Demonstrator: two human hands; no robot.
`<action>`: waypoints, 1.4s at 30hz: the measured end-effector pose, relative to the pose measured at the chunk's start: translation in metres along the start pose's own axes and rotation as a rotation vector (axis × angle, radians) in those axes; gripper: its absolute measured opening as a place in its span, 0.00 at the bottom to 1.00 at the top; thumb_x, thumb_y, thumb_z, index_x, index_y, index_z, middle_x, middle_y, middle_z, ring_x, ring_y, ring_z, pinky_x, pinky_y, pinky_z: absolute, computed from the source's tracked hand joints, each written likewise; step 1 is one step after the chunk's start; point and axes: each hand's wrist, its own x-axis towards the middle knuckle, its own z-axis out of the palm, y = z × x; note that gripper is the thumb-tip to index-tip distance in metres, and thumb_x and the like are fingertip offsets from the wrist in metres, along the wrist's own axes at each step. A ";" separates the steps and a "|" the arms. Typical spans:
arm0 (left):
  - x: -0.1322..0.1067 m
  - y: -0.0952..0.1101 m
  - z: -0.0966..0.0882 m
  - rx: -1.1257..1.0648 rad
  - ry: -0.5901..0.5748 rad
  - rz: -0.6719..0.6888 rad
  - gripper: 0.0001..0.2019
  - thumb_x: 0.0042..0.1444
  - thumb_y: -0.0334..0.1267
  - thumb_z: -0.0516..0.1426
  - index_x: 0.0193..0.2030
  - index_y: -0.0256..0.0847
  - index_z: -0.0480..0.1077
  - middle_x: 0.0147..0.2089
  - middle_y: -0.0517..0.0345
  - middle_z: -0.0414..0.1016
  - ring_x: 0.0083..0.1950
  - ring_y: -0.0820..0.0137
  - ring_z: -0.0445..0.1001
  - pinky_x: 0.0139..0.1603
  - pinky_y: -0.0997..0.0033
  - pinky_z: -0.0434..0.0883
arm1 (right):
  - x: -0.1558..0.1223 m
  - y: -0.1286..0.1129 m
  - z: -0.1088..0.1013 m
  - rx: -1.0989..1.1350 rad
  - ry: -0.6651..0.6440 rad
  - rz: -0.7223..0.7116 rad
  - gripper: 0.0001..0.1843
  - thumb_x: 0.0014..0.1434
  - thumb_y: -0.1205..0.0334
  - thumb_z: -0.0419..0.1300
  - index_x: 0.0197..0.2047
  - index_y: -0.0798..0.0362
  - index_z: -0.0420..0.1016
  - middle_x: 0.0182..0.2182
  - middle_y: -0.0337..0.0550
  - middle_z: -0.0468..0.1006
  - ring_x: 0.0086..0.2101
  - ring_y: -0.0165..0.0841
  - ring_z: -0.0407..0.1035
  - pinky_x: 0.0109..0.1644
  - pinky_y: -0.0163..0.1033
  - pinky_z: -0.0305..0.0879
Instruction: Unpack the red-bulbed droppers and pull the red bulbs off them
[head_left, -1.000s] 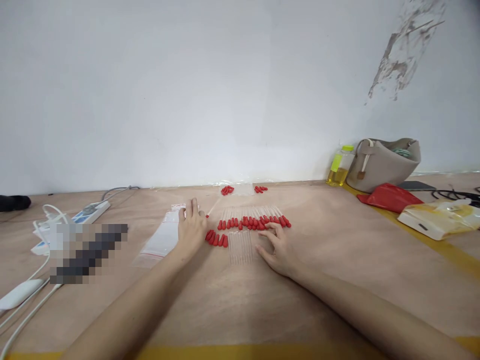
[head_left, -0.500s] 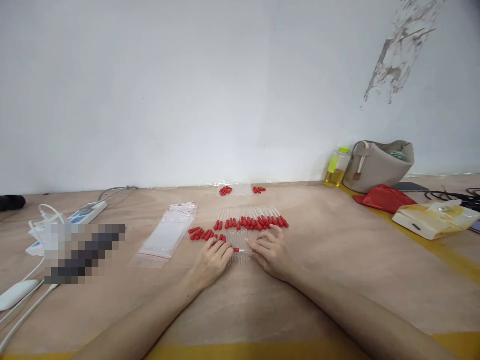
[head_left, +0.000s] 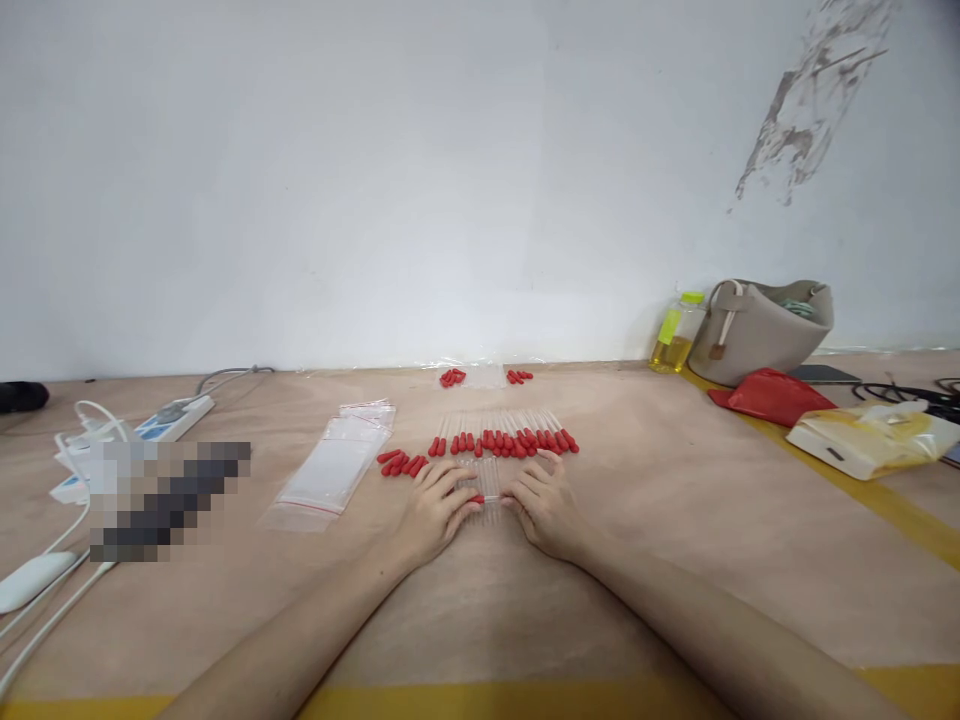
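My left hand (head_left: 433,508) and my right hand (head_left: 541,505) rest close together on the brown table, fingertips pinched on one clear glass dropper tube with a red bulb (head_left: 484,497). Several bare clear tubes (head_left: 487,476) lie between and just beyond the hands. Loose red rubber bulbs (head_left: 400,463) sit left of my left hand. A row of finished droppers with red bulbs (head_left: 507,441) lies just beyond the fingers.
Clear zip bags (head_left: 331,475) lie to the left. A power strip with white cables (head_left: 166,420) is at far left. More red-bulb droppers (head_left: 484,377) lie by the wall. At right stand an oil bottle (head_left: 675,335), a beige bag (head_left: 766,328), a red pouch (head_left: 771,395) and a plastic bag (head_left: 870,436).
My left hand came back from the zip bags past the loose red bulbs and joined my right hand on a tube. The right hand shifted slightly toward me.
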 end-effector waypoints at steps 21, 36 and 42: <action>-0.010 0.001 -0.015 0.037 -0.075 -0.004 0.09 0.57 0.37 0.51 0.31 0.46 0.72 0.35 0.62 0.76 0.43 0.67 0.66 0.49 0.58 0.57 | -0.009 -0.001 -0.013 0.031 0.036 -0.043 0.09 0.58 0.65 0.51 0.33 0.48 0.72 0.19 0.32 0.71 0.30 0.28 0.63 0.56 0.49 0.38; -0.024 -0.082 -0.038 0.025 0.113 -0.692 0.16 0.54 0.37 0.46 0.46 0.36 0.69 0.33 0.54 0.66 0.36 0.68 0.69 0.38 0.67 0.69 | -0.008 0.020 -0.009 -0.022 0.064 0.210 0.10 0.56 0.66 0.50 0.35 0.52 0.72 0.26 0.40 0.76 0.29 0.31 0.66 0.49 0.43 0.51; -0.028 -0.095 -0.032 -0.032 0.074 -0.763 0.15 0.52 0.45 0.50 0.42 0.38 0.64 0.34 0.56 0.70 0.31 0.70 0.69 0.31 0.71 0.67 | 0.001 0.018 0.000 -0.140 -0.017 0.053 0.09 0.54 0.69 0.51 0.28 0.52 0.71 0.22 0.38 0.74 0.27 0.30 0.65 0.55 0.47 0.46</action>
